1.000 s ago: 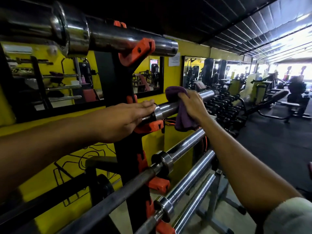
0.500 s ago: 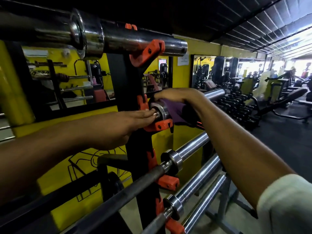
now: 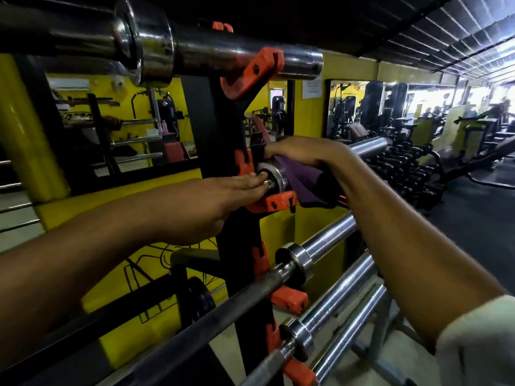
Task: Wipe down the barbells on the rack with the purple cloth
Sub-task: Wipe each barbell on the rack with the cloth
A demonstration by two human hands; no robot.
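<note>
The purple cloth [image 3: 302, 181] is wrapped round the sleeve of the second barbell [image 3: 365, 147] from the top, right up against its chrome collar [image 3: 274, 176] beside the rack upright [image 3: 223, 151]. The right hand [image 3: 303, 151] has its grip closed over the cloth and sleeve from above, fingers curled down round both. The left hand [image 3: 220, 196] lies flat, fingers straight, tips touching the bar just inboard of the collar, gripping nothing (apparently steadying it). Judged progress: wiping is under way on this one sleeve; whether the top barbell [image 3: 237, 54] has been cleaned cannot be told from its shine, and the lower bars appear untouched, so most of the rack likely remains. Count: five barbell ends in view, namely the top one, the one in hand, and three lower sleeves [image 3: 328, 238] [image 3: 340, 299] [image 3: 354, 324]; six orange cradles [image 3: 278, 203] visible on the upright; one cloth. A dumbbell rack [image 3: 404, 165] stands beyond, well apart.
</note>
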